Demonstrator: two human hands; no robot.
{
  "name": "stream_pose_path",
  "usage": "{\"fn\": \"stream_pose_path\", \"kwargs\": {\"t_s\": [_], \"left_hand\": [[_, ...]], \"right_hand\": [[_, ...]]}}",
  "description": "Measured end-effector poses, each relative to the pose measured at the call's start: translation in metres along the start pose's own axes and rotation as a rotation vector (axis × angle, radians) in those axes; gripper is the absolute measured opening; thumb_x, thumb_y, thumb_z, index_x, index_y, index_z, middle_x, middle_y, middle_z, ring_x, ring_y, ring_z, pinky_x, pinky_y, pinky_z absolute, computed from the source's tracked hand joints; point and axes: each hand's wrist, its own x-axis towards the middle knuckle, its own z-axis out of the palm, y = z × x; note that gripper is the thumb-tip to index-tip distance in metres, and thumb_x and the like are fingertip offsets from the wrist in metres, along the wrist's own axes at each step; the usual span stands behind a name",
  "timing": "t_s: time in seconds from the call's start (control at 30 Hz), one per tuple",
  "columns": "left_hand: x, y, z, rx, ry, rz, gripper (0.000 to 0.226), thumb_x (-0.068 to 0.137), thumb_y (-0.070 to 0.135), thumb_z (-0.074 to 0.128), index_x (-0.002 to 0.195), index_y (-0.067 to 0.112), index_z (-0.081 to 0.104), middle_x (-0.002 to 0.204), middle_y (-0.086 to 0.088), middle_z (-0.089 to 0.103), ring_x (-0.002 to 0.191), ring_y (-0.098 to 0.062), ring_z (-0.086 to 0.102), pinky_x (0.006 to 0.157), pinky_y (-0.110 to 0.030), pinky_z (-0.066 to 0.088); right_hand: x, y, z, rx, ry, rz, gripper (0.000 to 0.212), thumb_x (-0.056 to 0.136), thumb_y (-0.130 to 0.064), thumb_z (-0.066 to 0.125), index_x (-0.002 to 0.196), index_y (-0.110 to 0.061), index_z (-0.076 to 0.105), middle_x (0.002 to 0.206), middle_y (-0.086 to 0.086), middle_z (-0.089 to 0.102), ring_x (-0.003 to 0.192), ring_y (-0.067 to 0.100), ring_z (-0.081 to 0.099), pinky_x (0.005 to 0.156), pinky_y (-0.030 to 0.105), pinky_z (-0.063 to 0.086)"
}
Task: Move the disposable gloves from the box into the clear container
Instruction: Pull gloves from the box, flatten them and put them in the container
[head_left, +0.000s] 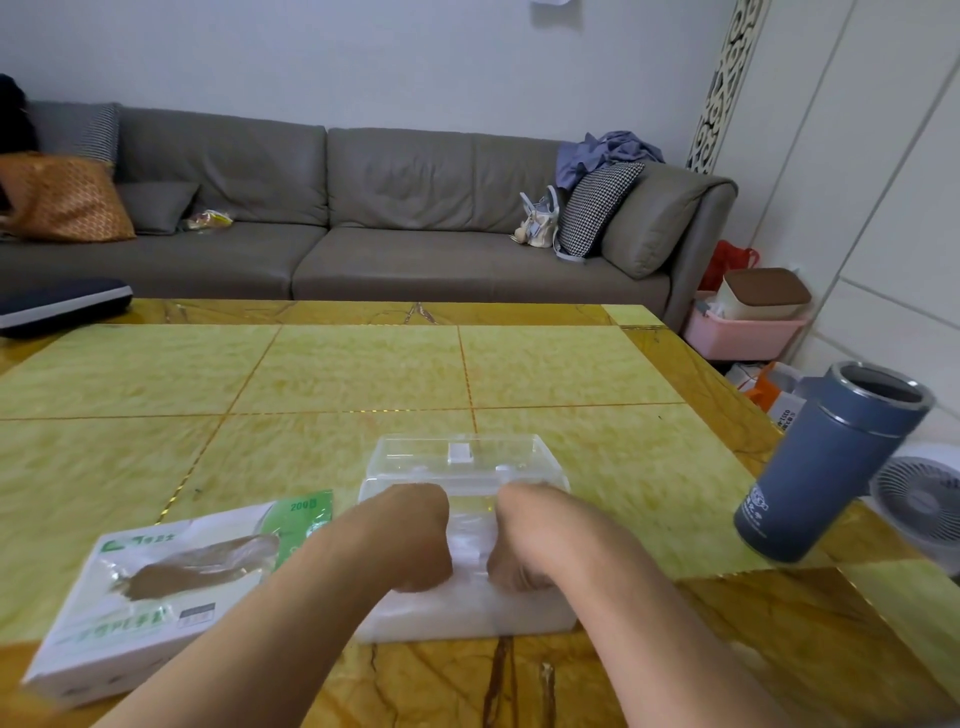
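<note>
A clear plastic container (540, 621) sits at the table's near edge, its lid (460, 457) swung up behind it. A whitish stack of disposable gloves (470, 551) fills the container. Both my hands press down into that stack, knuckles up and fingers curled out of sight: my left hand (415, 540) on the left side, my right hand (524, 540) on the right. The white and green glove box (156, 592) lies flat to the left of the container, its torn top opening facing up.
A blue-grey insulated cup (826, 467) without a lid stands at the table's right edge. The yellow tiled table (363, 374) stretches away toward a grey sofa (363, 208). A dark cushion (57, 304) rests at the far left corner. A white fan (919, 499) stands on the floor at right.
</note>
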Motion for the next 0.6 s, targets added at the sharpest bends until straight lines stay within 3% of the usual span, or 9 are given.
{"fn": "stream_pose_path", "kwargs": {"t_s": [0.1, 0.17, 0.27, 0.33, 0.4, 0.47, 0.53, 0.6], "left_hand": [[-0.021, -0.003, -0.015, -0.02, 0.032, 0.024, 0.021, 0.101, 0.037, 0.06, 0.1, 0.019, 0.05, 0.097, 0.005, 0.053, 0.088, -0.018, 0.055, 0.076, -0.029, 0.046], [-0.04, -0.001, -0.026, 0.022, 0.159, 0.043, 0.026, 0.104, 0.04, 0.053, 0.119, 0.02, 0.052, 0.109, 0.003, 0.056, 0.096, -0.02, 0.06, 0.078, -0.032, 0.051], [-0.065, 0.012, -0.033, 0.184, 0.36, 0.124, 0.025, 0.104, 0.037, 0.052, 0.122, 0.02, 0.053, 0.118, -0.003, 0.051, 0.11, -0.023, 0.053, 0.087, -0.033, 0.047], [-0.07, 0.023, -0.028, 0.33, 0.335, 0.177, 0.027, 0.102, 0.035, 0.055, 0.124, 0.019, 0.055, 0.126, -0.007, 0.045, 0.118, -0.026, 0.043, 0.097, -0.034, 0.039], [-0.065, 0.03, -0.019, 0.321, 0.207, 0.136, 0.022, 0.102, 0.033, 0.054, 0.117, 0.017, 0.057, 0.128, -0.011, 0.043, 0.12, -0.028, 0.041, 0.093, -0.033, 0.036], [-0.055, 0.03, -0.011, 0.194, 0.118, 0.033, 0.017, 0.103, 0.033, 0.053, 0.096, 0.018, 0.052, 0.124, -0.013, 0.047, 0.111, -0.028, 0.049, 0.082, -0.032, 0.037], [-0.04, 0.026, -0.005, 0.137, 0.069, -0.025, 0.032, 0.102, 0.035, 0.055, 0.079, 0.015, 0.044, 0.106, -0.007, 0.053, 0.101, -0.023, 0.054, 0.074, -0.031, 0.038], [-0.025, 0.023, -0.002, 0.132, 0.035, -0.028, 0.034, 0.099, 0.035, 0.059, 0.073, 0.019, 0.045, 0.085, 0.002, 0.054, 0.089, -0.018, 0.055, 0.067, -0.029, 0.038]], "right_hand": [[0.005, 0.001, 0.004, 0.037, 0.015, -0.009, 0.012, 0.091, -0.009, 0.061, 0.081, -0.011, 0.055, 0.087, 0.008, 0.053, 0.063, 0.021, 0.049, 0.051, 0.03, 0.038], [0.008, 0.003, 0.006, 0.068, 0.007, -0.025, 0.01, 0.094, -0.014, 0.062, 0.086, -0.011, 0.058, 0.091, 0.006, 0.056, 0.067, 0.021, 0.053, 0.053, 0.03, 0.041], [0.011, 0.005, 0.009, 0.116, 0.052, -0.058, 0.009, 0.096, -0.017, 0.063, 0.093, -0.01, 0.06, 0.09, 0.003, 0.061, 0.066, 0.016, 0.055, 0.059, 0.029, 0.045], [0.007, 0.007, 0.011, 0.131, 0.097, -0.097, 0.012, 0.093, -0.015, 0.061, 0.082, -0.012, 0.056, 0.081, 0.003, 0.059, 0.063, 0.017, 0.052, 0.056, 0.028, 0.042], [0.0, 0.006, 0.01, 0.104, 0.112, -0.118, 0.023, 0.093, -0.022, 0.063, 0.075, -0.013, 0.051, 0.074, 0.003, 0.052, 0.062, 0.02, 0.046, 0.052, 0.029, 0.035], [-0.007, 0.004, 0.007, 0.09, 0.099, -0.103, 0.025, 0.093, -0.024, 0.066, 0.076, -0.013, 0.051, 0.075, 0.004, 0.048, 0.065, 0.021, 0.044, 0.051, 0.029, 0.033], [-0.009, 0.003, 0.004, 0.081, 0.074, -0.077, 0.021, 0.093, -0.023, 0.068, 0.08, -0.012, 0.054, 0.081, 0.005, 0.051, 0.071, 0.023, 0.049, 0.052, 0.028, 0.035], [-0.007, 0.002, 0.003, 0.066, 0.052, -0.044, 0.024, 0.092, -0.023, 0.07, 0.078, -0.012, 0.053, 0.084, 0.005, 0.05, 0.073, 0.024, 0.051, 0.052, 0.028, 0.036]]}}
